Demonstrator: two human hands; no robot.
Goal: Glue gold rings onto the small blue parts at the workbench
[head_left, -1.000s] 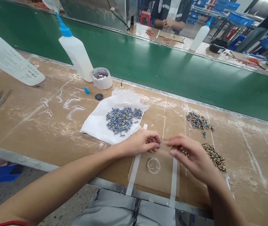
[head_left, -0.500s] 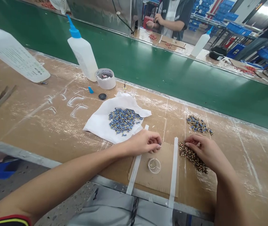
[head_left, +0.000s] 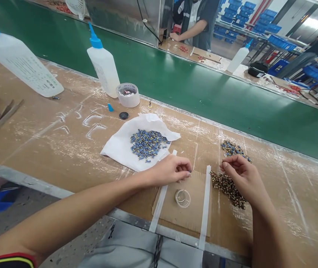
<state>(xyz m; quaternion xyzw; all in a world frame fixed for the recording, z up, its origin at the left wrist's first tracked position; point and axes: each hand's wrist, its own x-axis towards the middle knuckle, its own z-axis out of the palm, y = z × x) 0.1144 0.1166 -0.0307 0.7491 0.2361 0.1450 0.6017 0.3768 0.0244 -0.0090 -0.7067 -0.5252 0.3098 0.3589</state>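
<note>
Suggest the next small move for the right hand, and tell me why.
Bringing the right hand across toward the left hand would probably make sense: it seems to pinch a small piece beside the brown-and-gold pile, while the left appears to hold a tiny bluish part near the cardboard's far edge.

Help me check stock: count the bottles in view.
3: a bottle at far left, a second bottle beside the tape roll, a third bottle across the green belt; others may be hidden.

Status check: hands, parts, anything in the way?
Left hand: pinching tiny bluish piece. Right hand: fingertips together beside heap of small black-and-gold parts, grip unclear. Possible snag: round clear plastic cup near left hand.
</note>
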